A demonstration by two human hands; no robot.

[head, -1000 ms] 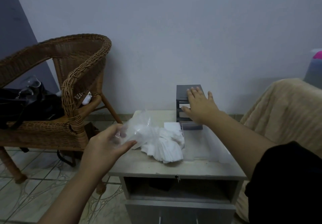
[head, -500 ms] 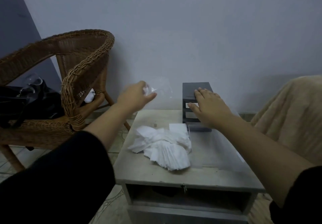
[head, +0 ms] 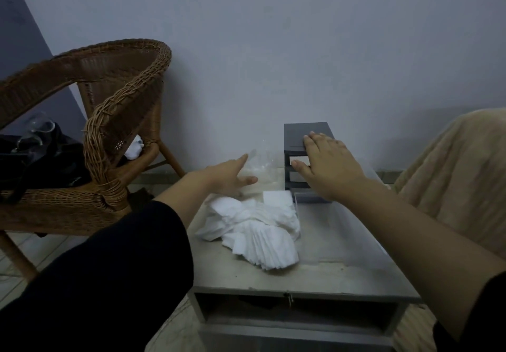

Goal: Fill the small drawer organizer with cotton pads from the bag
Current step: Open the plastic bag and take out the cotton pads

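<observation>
Clear bag (head: 264, 165) at the left hand (head: 227, 177), fingers straight, gripping nothing; right hand (head: 330, 168) flat, unclenched, on drawer organizer (head: 304, 132). Heap of cotton pads (head: 257, 231) on table (head: 273, 280) beside wicker chair (head: 109, 121).

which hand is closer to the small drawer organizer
Right. The right hand rests flat on the drawer organizer, over its top and front. The left hand is off to its left at the clear bag, not touching the organizer.
</observation>
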